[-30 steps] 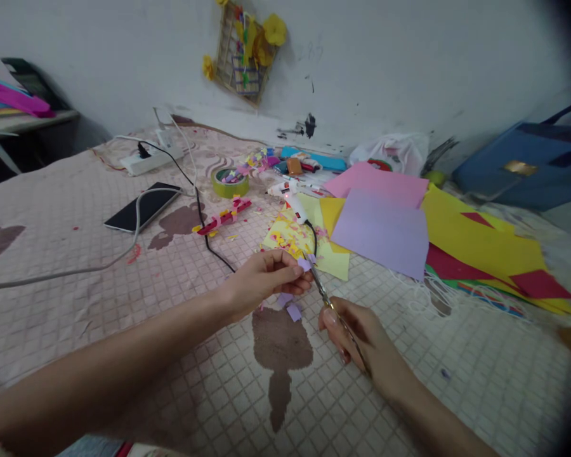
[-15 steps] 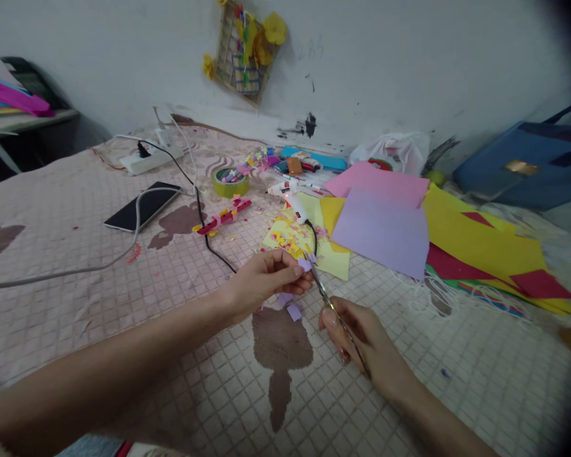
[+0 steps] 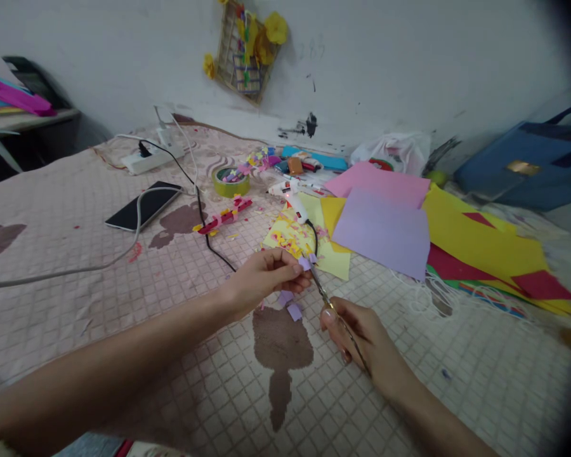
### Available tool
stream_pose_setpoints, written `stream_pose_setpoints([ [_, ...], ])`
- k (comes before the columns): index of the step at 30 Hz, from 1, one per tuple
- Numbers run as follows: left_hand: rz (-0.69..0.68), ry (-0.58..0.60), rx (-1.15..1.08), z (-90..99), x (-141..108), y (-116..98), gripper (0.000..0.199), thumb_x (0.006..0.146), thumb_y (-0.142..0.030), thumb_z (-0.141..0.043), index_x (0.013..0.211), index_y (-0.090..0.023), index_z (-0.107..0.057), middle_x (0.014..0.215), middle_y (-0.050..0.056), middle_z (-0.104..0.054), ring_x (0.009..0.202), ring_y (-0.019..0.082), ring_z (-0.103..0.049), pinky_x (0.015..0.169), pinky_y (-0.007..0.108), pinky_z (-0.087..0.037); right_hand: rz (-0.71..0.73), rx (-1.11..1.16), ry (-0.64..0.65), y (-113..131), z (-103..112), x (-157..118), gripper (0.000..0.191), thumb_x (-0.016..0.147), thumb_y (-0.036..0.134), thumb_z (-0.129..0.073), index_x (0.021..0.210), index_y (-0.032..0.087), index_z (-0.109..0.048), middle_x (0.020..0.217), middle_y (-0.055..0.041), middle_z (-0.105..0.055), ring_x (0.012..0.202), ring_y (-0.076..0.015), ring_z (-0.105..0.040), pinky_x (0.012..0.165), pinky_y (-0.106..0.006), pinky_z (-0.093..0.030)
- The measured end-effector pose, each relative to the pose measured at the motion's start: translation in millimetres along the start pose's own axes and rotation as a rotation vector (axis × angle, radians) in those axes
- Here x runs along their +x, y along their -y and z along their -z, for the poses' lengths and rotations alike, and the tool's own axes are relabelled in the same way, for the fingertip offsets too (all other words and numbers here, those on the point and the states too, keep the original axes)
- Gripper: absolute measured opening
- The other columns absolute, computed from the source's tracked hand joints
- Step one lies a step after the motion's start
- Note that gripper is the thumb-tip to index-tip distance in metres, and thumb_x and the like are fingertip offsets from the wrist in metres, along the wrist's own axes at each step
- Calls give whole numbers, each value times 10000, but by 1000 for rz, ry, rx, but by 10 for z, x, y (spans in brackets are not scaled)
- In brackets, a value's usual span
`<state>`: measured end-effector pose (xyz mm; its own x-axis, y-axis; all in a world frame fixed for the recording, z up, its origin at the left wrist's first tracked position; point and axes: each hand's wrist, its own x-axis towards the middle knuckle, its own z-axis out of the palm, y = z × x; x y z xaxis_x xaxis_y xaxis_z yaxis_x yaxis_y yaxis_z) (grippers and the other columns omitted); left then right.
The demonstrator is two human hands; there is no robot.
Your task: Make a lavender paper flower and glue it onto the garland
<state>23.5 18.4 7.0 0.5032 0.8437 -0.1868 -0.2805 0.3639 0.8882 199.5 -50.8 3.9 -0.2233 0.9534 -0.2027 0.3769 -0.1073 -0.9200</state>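
Between thumb and fingers, my left hand (image 3: pixel 273 277) pinches a small piece of purple paper (image 3: pixel 305 263). My right hand (image 3: pixel 354 330) is wrapped round the handles of a pair of scissors (image 3: pixel 322 293), whose blades reach up to the purple piece. Just below my left fingers, purple paper scraps (image 3: pixel 294 310) lie on the patterned cloth (image 3: pixel 209 381). Behind my hands, small yellow and pink clippings (image 3: pixel 288 241) are scattered over a pale yellow sheet (image 3: pixel 337 263). A white glue gun (image 3: pixel 297 208) rests at the back of that sheet.
Coloured sheets, among them a purple sheet (image 3: pixel 380 231) and a yellow sheet (image 3: pixel 480 241), spread to the right near white string (image 3: pixel 433 295). To the left are a decorated red stick (image 3: pixel 221 220), a tape roll (image 3: pixel 231 184), a phone (image 3: pixel 143 206) and a power strip (image 3: pixel 152 160) with cables.
Both hands stay nearly in place. The scissors' blades remain at the purple piece, with only a very slight shift of the right hand.
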Motion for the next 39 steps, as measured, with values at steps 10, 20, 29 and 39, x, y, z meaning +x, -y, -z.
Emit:
stream_pose_setpoints([
  [10, -14, 12, 34, 41, 25, 6, 162, 751, -244, -634, 755, -120, -529, 735, 37, -643, 703, 120, -615, 725, 291, -473, 16, -35, 1, -28, 8, 0, 402, 829, 538, -430, 620, 195, -422, 487, 64, -328, 424, -85, -330, 388, -209, -275],
  [20, -42, -20, 91, 52, 23, -37, 147, 758, -225, -621, 758, -116, -524, 708, 29, -636, 668, 110, -606, 693, 277, -476, 23, -83, 12, 2, 7, -6, 420, 832, 551, -408, 593, 208, -369, 490, 61, -325, 421, -91, -338, 390, -216, -266],
  [29, -60, -26, 138, 64, 25, -67, 158, 736, -236, -643, 744, -116, -540, 688, 24, -640, 639, 100, -602, 646, 246, -479, 36, -143, 8, 3, 9, 6, 421, 840, 529, -408, 569, 211, -358, 473, 58, -329, 426, -98, -322, 390, -216, -240],
  [39, -50, -51, 218, 62, 35, -112, 107, 757, -190, -612, 735, -108, -548, 671, 19, -638, 618, 92, -606, 630, 229, -475, 63, -214, 7, -42, 21, 1, 348, 838, 397, -491, 577, 208, -357, 487, 61, -318, 451, -102, -319, 422, -216, -220],
])
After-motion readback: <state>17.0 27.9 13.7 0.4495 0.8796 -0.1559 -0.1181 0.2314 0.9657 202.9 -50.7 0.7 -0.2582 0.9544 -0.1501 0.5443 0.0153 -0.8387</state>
